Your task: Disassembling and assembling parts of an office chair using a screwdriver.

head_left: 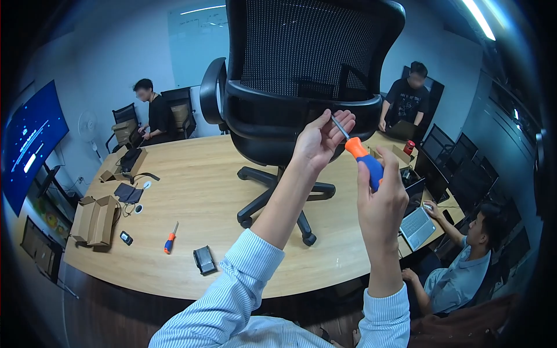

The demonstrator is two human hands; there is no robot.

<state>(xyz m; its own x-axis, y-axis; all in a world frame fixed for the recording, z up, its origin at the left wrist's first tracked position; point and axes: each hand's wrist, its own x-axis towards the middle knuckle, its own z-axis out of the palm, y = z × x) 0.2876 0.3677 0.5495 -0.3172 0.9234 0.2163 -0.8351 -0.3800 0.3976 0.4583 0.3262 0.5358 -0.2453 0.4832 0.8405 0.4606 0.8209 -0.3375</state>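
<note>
My right hand [384,200] is closed around the orange-and-blue handle of a screwdriver [365,159]. Its metal shaft points up and left, to the fingers of my left hand [319,140]. That hand is palm up, its fingers stretched and apart around the shaft's end; whether they touch it, or anything small is there, I cannot make out. Both hands are in front of a black mesh-backed office chair [301,124], which stands on the table with its back rising above my hands. Its armrest shows at the left and its wheeled base below.
On the wooden table [191,197] lie a second screwdriver [170,239], a dark grey bracket-like part [204,260], a small black device [126,238] and open cardboard boxes [94,221]. Seated at the right, a person [458,267] uses a laptop [416,227]. Two more people are beyond the table.
</note>
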